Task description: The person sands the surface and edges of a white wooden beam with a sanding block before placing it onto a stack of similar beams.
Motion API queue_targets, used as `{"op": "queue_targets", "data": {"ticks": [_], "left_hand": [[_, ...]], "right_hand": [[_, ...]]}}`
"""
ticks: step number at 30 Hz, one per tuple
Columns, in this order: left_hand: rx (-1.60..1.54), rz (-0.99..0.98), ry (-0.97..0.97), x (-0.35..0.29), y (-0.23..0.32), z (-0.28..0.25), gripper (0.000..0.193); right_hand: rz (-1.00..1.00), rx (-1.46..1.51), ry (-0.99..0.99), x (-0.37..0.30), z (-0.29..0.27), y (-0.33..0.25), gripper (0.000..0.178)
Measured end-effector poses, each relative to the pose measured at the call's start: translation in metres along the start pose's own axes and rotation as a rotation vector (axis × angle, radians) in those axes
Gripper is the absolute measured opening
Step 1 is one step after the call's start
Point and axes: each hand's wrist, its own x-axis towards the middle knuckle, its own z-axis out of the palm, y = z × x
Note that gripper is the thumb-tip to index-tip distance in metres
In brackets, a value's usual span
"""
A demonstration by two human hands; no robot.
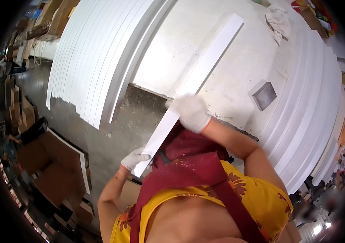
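A long, narrow white board (211, 60) lies slantwise across the pale work table (156, 77), its near end reaching out over the edge toward my body. My left hand (134, 158), in a white glove, grips that near end with the thumb on top. Farther up the board, my right hand (192, 113) rests on its face, also in a white glove with an orange cuff. Motion smears its fingers, so their hold is unclear, and anything under the palm is hidden. To the right of the board sits a grey rectangular block (264, 96).
Many white boards stand side by side at the left (95, 52), with another row of white boards (302, 105) along the right. A crumpled white cloth (278, 22) lies at the far right. Brown cardboard boxes (55, 162) stand on the grey floor (99, 141) at the left.
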Motion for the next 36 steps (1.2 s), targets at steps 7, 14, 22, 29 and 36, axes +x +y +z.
{"op": "queue_targets", "data": {"ticks": [7,14,22,29,36], "left_hand": [[0.102,0.094,-0.116,0.022,0.022,0.010,0.055],[0.061,0.202,-0.186,0.050,0.066,0.048,0.057],[-0.036,0.289,-0.238,0.045,0.048,0.033,0.062],[-0.594,0.393,-0.458,0.033,-0.050,-0.021,0.078],[-1.223,0.512,-0.258,0.047,-0.065,0.032,0.049]], "right_hand": [[0.286,-0.116,-0.048,0.030,-0.021,0.087,0.041],[0.308,-0.411,0.303,0.039,-0.022,0.167,0.038],[-0.094,0.154,0.046,-0.029,0.022,-0.060,0.030],[0.416,-0.129,0.278,0.015,-0.017,0.119,0.038],[-0.054,-0.002,0.063,-0.033,0.045,-0.079,0.041]]}}
